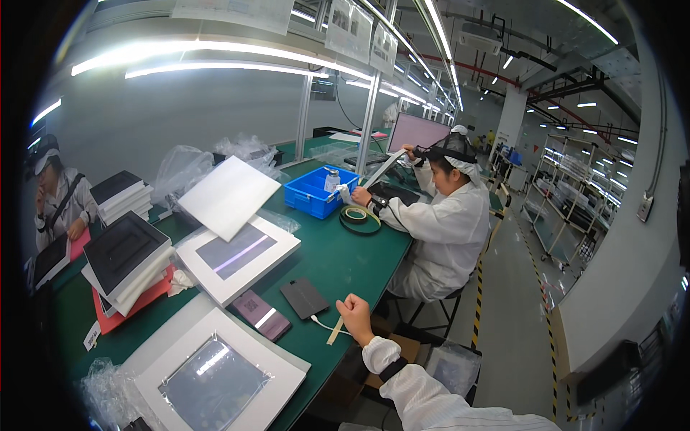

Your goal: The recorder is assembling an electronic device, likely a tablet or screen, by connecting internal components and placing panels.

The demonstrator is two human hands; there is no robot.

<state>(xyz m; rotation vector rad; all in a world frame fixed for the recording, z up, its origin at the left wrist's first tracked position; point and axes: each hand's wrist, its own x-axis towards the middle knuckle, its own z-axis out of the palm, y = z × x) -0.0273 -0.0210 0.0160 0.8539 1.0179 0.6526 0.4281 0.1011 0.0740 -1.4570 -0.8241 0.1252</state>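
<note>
Pale beige narrow strip [335, 332] slants down from the fingers of your right hand [356, 316], above the green desk [338, 266] and close to its near edge. Your right hand is closed, fingers curled in, and looks to pinch the strip's upper end; the grip itself is partly hidden. Your left hand is out of view, so you cannot tell its state from here.

Hold the strip by that one end, lightly, since it looks thin enough to crease. Mind the thin white cable [321, 322] that passes just behind it from the dark grey flat rectangular device [305, 297]; lift a little before moving sideways, or you may snag the cable and drag the device. The purplish rectangular slab [261, 316] lies just beside the device, so go above both if you carry the strip leftward. Nearer you, the white-bordered panel with a glossy grey window [215, 381] probably marks easily: let neither cuff nor fingertips brush it. Steadying the free end with your left hand would help stop it swinging.
</note>
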